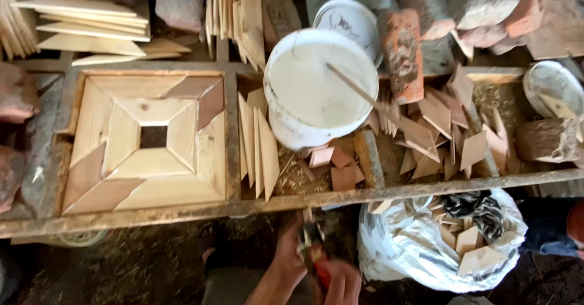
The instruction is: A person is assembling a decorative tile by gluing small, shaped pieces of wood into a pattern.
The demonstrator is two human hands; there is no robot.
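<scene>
A cluttered woodworking counter [182, 211] runs across the frame above a dirt floor strewn with sawdust. At the bottom centre, the left hand [289, 253] has its fingers [298, 244] curled together around a small tool with red handles [316, 265]; the right hand [342, 284], just beside it at the bottom edge, wraps its fingers about the same red handles. What the tool's tip bites on is too blurred to tell. To the right of the hands a clear plastic bag [401, 250] sits on the floor, filled with small wood offcuts and some black cord. Above the hands, on the counter, stands a white bucket [319, 89] of white glue with a stick [353, 89] leaning in it. Thin diamond-shaped wood pieces [258, 144] lean on edge left of the bucket, and more lie heaped at right. At left centre a square frame [146, 138] holds a pattern of pale and reddish wood pieces around a small square hole. Bricks [401, 52] lie along the top right.
</scene>
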